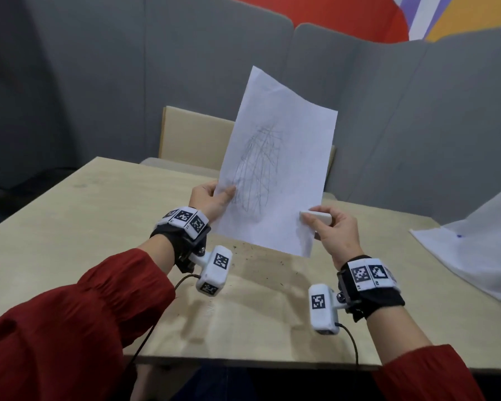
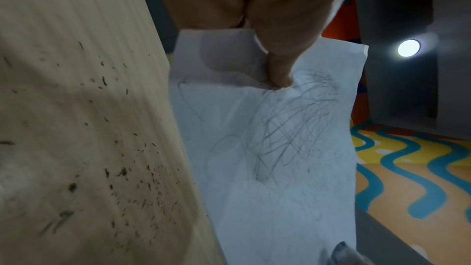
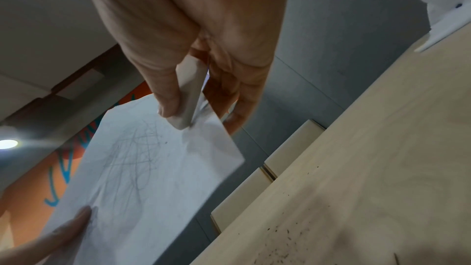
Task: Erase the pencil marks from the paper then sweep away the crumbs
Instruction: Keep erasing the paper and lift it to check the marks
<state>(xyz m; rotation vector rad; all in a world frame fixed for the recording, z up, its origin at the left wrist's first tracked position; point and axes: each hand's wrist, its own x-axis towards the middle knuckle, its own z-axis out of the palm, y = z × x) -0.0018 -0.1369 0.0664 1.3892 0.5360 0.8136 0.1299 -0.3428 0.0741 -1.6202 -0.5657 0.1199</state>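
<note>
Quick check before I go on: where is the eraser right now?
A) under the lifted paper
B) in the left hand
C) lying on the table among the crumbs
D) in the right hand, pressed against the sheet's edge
D: the right hand holds the white eraser under its thumb against the lower right edge of the lifted paper, while the left hand pinches only the sheet.

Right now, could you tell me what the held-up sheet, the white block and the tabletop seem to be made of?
Sheet: thin matt paper; it creases and bends. White block: probably a rubber or vinyl eraser, smooth, rounded corners. Tabletop: pale wood, likely plywood, showing grain.
</note>
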